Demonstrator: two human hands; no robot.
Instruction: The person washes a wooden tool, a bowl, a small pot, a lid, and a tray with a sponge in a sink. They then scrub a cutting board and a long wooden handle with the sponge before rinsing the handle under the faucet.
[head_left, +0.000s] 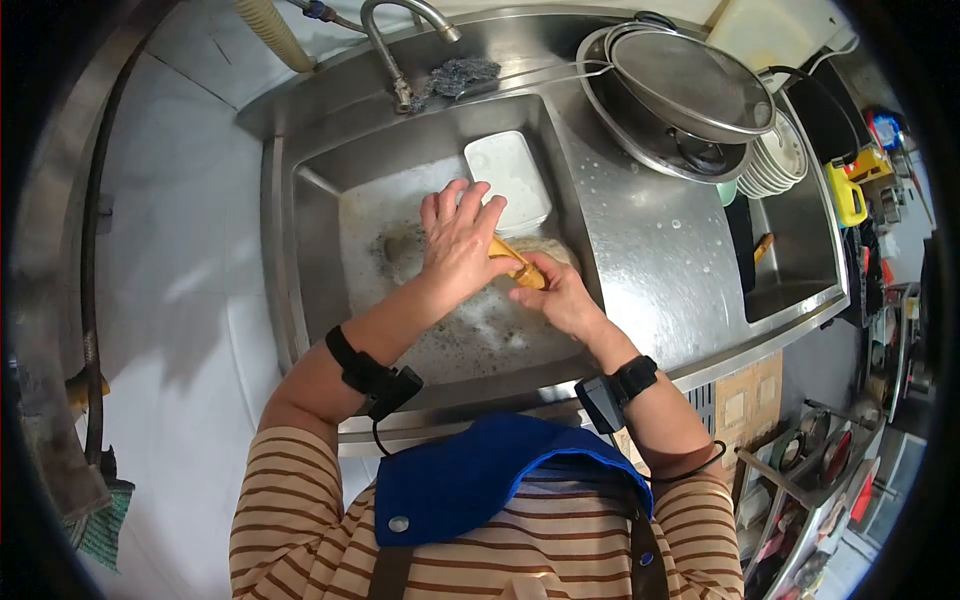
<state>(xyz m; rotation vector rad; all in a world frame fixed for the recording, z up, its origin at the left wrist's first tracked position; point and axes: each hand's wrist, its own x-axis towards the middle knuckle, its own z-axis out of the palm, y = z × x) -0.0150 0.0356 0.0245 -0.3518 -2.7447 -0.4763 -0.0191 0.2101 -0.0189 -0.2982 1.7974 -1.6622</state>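
Observation:
A short yellow-brown object like a handle [530, 277] is above the sink, and its exact kind is hard to make out. My right hand [568, 305] has its fingers closed around its lower end. Over its upper end, my left hand [455, 245] has its fingers spread and stretched out, its thumb against the yellow part. Beneath both hands lies the wet sink basin [400, 345], with dark specks and cloudy water on its bottom. A white rectangular container [505, 170] stands just beyond my hands. Something beige beside my right hand is partly hidden.
A curved faucet [405, 50] rises at the back, with dark steel scourers [462, 75] near its base. A strainer [690, 80] rests on stacked metal bowls at the back right. White plates [775, 165] and a second sink basin [790, 270] are farther right.

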